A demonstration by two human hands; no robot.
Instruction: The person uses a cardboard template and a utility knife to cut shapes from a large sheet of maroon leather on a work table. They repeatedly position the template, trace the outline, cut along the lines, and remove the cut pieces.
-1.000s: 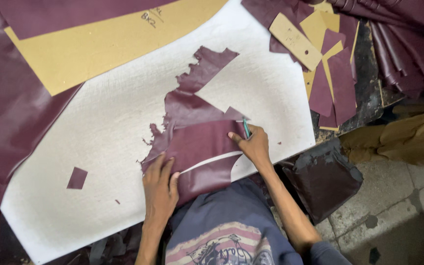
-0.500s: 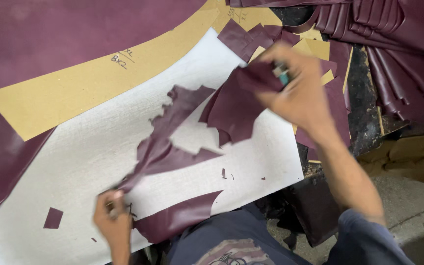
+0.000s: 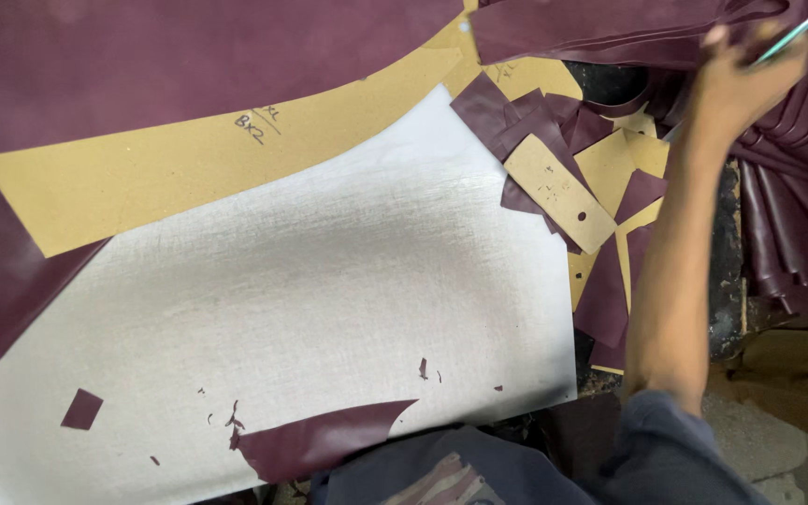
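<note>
Reaching up over stacked maroon leather strips [image 3: 797, 215], the person's right hand [image 3: 736, 79] pinches a slim teal tool [image 3: 792, 33]. Left hand out of view. Below-left of that hand, the white cutting board [image 3: 329, 290] lies mostly bare, a leather offcut [image 3: 315, 444] at its near edge, cardboard patterns [image 3: 558, 192] along its right side.

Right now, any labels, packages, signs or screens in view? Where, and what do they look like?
No packages, signs or screens; three marked cardboard pieces.
Large cardboard pattern: upper left, under the maroon leather sheet; long curved tan sheet, dark handwritten marks near its middle.
Small cardboard template: right of the white cutting board; tan rounded strip, one punched hole, faint marks.
Cardboard piece: top centre; tan, small scribble, partly covered.
</note>
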